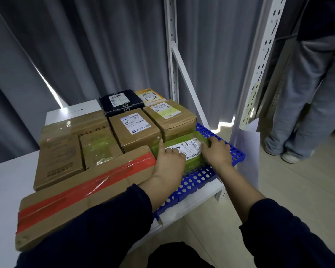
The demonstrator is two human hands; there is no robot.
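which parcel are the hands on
The green-wrapped parcel at the front right, on the blue perforated mat: the left hand and right hand both touch it.

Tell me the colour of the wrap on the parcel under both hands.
Green plastic-wrapped parcel, clearest in head view.

Parcel storeroom: labelled cardboard parcels [135, 127] (taped, barcoded) on a blue perforated pallet [219, 149], beside white slotted shelving uprights [259, 64]
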